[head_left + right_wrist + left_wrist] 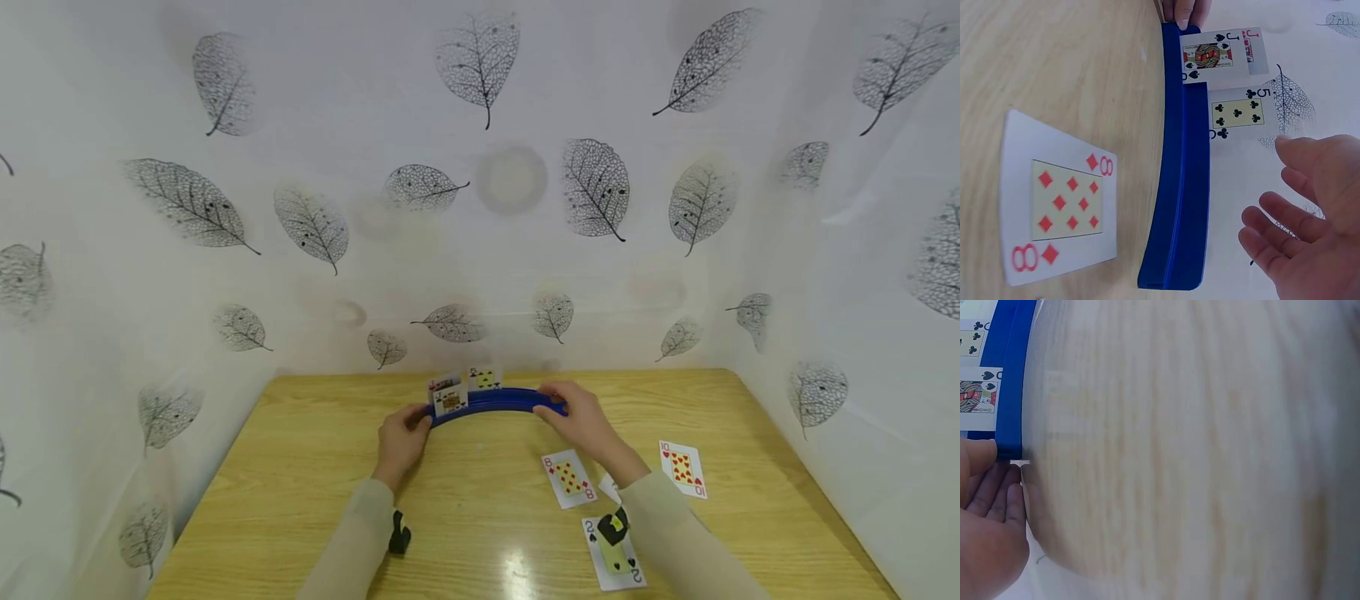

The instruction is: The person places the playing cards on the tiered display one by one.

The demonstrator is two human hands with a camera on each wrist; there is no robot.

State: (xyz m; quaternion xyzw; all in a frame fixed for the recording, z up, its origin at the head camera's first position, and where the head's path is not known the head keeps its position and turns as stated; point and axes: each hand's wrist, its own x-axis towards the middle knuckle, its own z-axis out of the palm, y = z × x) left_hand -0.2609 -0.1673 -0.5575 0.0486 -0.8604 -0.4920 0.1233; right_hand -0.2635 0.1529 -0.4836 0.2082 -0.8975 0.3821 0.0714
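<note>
A curved blue card holder [502,400] stands at the back of the table. My left hand [402,442] pinches its left end, thumb in front and fingers behind. Around the right end my right hand [581,417] is spread; in the right wrist view its fingers are loose and apart from the holder. The jack of spades [1208,57] stands upright near the left end, with a red jack [1259,53] behind it. Beside them, in the back slot, stands the five of clubs [1238,114].
Face up on the wooden table [315,500] lie the eight of diamonds [567,479], ten of hearts [682,469] and two of spades [615,558]. Another card [609,486] is mostly hidden under my right forearm. A leaf-patterned white sheet [510,275] surrounds the table.
</note>
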